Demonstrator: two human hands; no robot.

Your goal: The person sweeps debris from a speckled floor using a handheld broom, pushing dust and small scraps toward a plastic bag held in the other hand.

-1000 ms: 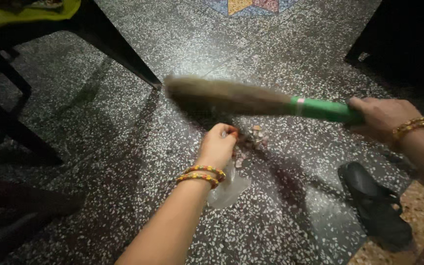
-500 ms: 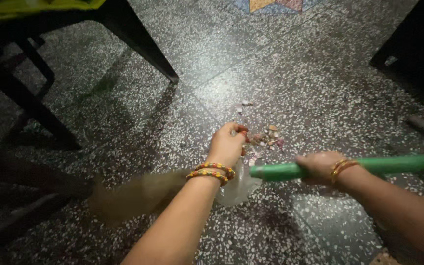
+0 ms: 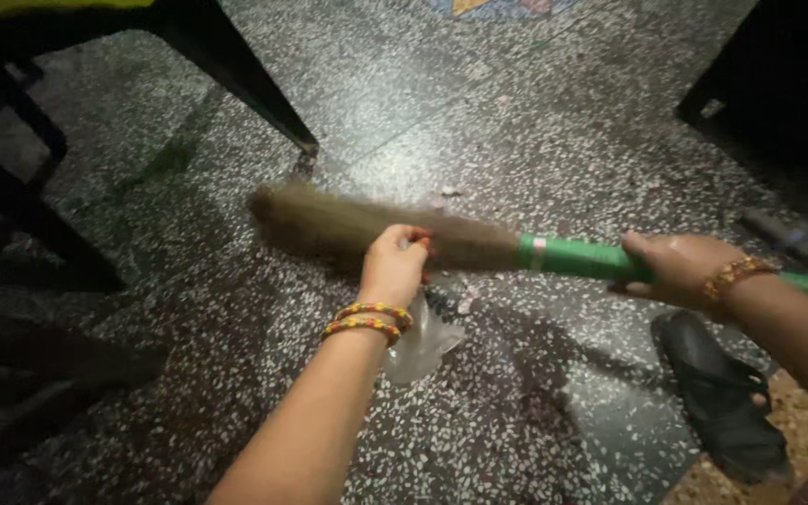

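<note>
- Two hands busy: right hand [image 3: 680,266] fisted round broom [image 3: 441,238] handle; left hand [image 3: 395,265] pinches clear bag [image 3: 418,341].
- Debris [image 3: 465,301] mostly hidden; none visibly bagged, sweeping looks unfinished.

A clear, crumpled plastic bag [image 3: 423,341] lies on the speckled terrazzo floor [image 3: 479,112] at the centre of the frame, its upper edge pinched in the left hand [image 3: 393,266]. A pale band-shaped label [image 3: 540,253] rings the green broom handle [image 3: 582,259], right of centre.

Grass broom [image 3: 395,229] with green handle, lying level above speckled floor, clear plastic bag [image 3: 423,339] crumpled below
</note>
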